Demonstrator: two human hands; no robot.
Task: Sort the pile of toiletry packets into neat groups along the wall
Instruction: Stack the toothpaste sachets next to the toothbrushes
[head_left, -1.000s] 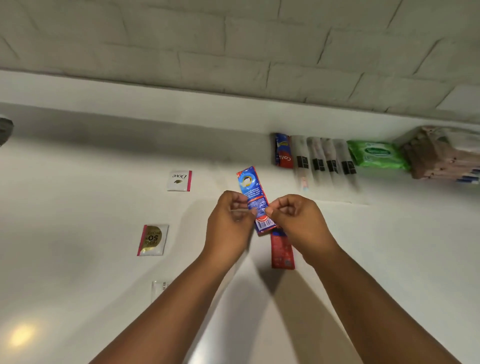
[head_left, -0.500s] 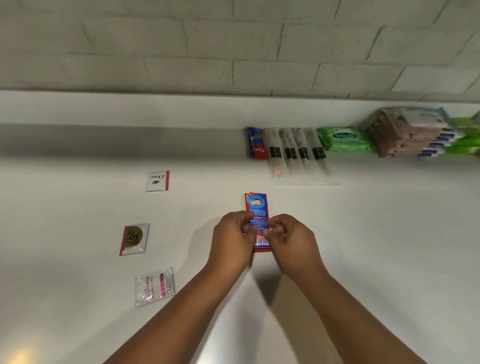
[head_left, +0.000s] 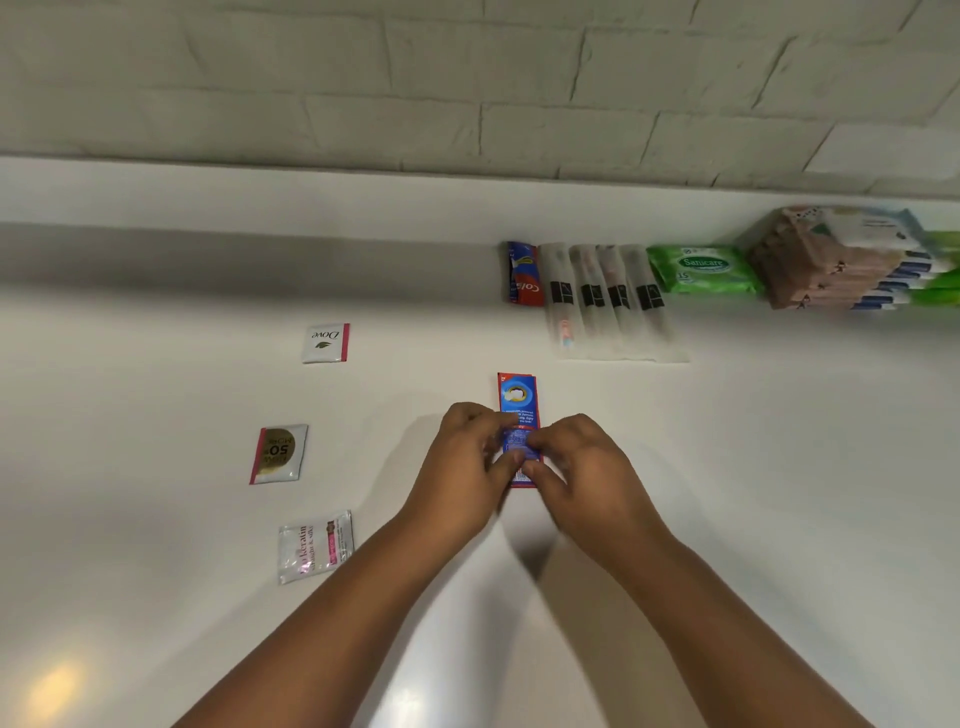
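left hand (head_left: 464, 467) + right hand (head_left: 574, 473): both pinching blue-red packet (head_left: 517, 402) | packet flat on desk (head_left: 727, 467) | colgate sachet (head_left: 523, 274) by wall

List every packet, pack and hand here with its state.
Blue toothpaste packet: flat, pinched by both hands.
Left hand: pinching it.
Right hand: pinching it.
Dove sachet: loose, flat.
Gold sachet: loose, flat.
Keratin sachet: loose, flat.
Sanicare wipes: at wall.

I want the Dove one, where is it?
The Dove packet lies alone on the white counter, left of both hands, nearer the wall than the gold-and-pink sachet.
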